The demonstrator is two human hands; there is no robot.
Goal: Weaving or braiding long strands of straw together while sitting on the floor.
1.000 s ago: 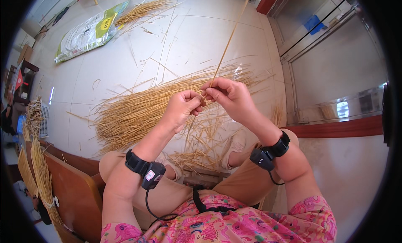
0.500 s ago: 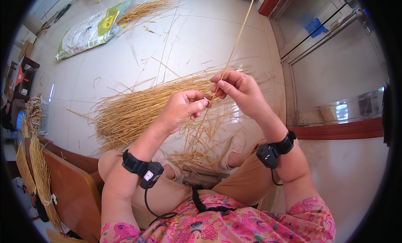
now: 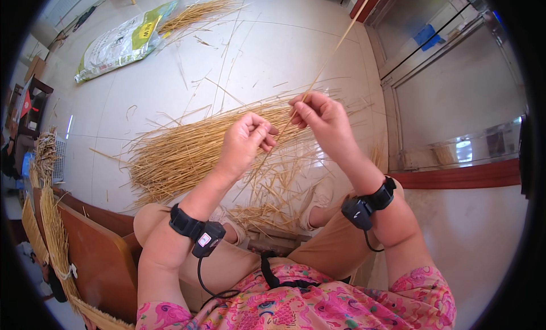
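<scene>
A long, thin straw stalk (image 3: 339, 44) slants from the top right down between my two hands. My right hand (image 3: 325, 118) pinches it between thumb and fingers, above the pile. My left hand (image 3: 245, 141) is closed beside the stalk's lower part, thumb against curled fingers; what it pinches, if anything, is too small to make out. Under both hands a wide heap of golden straw stalks (image 3: 176, 154) lies on the floor. Short broken straw pieces (image 3: 264, 213) are scattered between my shoes.
A white and green sack (image 3: 116, 51) with straw (image 3: 196, 14) at its mouth lies at the far left. On the left are a wooden board (image 3: 94, 245) and a tied straw bundle (image 3: 57, 233). Glass-panelled doors (image 3: 455, 102) stand on the right.
My left hand has drawn a little up and left, away from my right hand. The stalk's top has swung to the right; my right hand still pinches it.
</scene>
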